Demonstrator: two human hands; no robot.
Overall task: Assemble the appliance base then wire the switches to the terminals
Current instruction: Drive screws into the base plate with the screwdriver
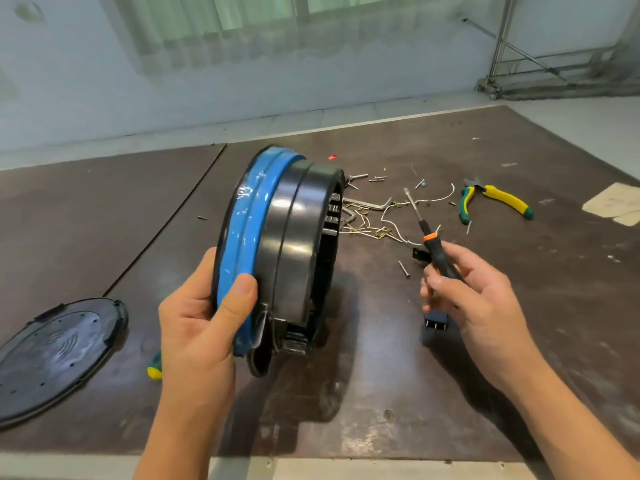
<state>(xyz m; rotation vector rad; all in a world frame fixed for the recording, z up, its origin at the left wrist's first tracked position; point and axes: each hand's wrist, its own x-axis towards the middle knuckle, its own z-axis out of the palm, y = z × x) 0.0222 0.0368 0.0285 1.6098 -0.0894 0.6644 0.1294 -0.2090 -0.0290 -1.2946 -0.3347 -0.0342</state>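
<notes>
Left hand (204, 323) grips the appliance base (277, 251) by its near rim, thumb curled over the blue band, fingers hidden behind it. Base is tipped up on edge at table (519, 375) centre, black underside facing right; can't tell if its lower edge touches the table. Right hand (474, 296) is curled round the black handle of a screwdriver (426, 230), orange collar above the fingers, shaft pointing up and away. Small black switch (435, 323) lies on the table just under that hand. Round black cover plate (55, 358) lies flat at near left, well apart. Behind the base: tangle of white wires (381, 220) and loose screws (403, 269). Farther right, yellow-green pliers (495, 199).
</notes>
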